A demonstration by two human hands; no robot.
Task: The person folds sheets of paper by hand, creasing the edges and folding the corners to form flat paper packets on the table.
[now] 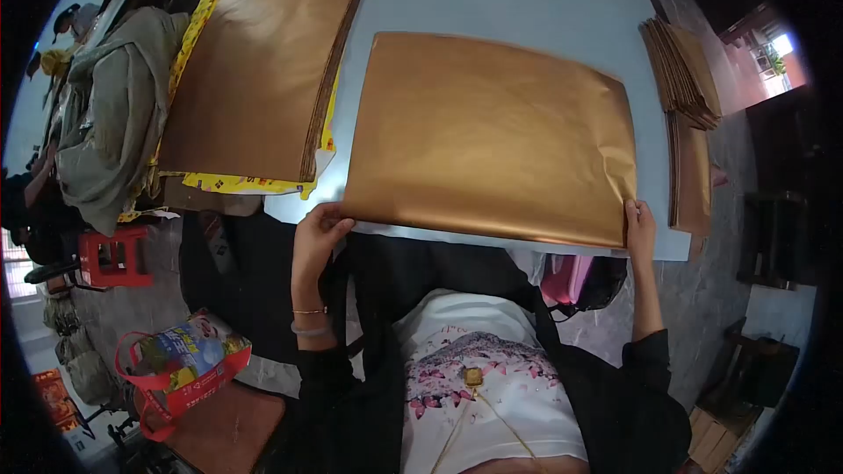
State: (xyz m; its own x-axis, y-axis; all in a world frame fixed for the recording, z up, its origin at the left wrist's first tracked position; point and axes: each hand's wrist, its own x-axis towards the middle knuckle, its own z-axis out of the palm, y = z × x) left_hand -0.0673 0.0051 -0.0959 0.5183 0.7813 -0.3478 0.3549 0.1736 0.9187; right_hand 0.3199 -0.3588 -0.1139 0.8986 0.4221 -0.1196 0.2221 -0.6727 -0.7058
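A large gold-brown sheet of paper (492, 140) lies on the pale table top, its near edge rounded as if folded. My left hand (321, 239) is closed at its near left corner, thumb and fingers pinched together on the edge. At the near right corner my right hand (641, 226) grips the paper between thumb and fingers. Creases run up the sheet's right side beside that hand. The undersides of both corners are hidden.
A thick stack of brown paper (263, 70) rests on yellow wrapping (250, 184) at the left. Folded brown bundles (685, 75) line the table's right edge. Grey cloth (118, 114), a red stool (114, 256) and a red-handled bag (189, 360) are farther left.
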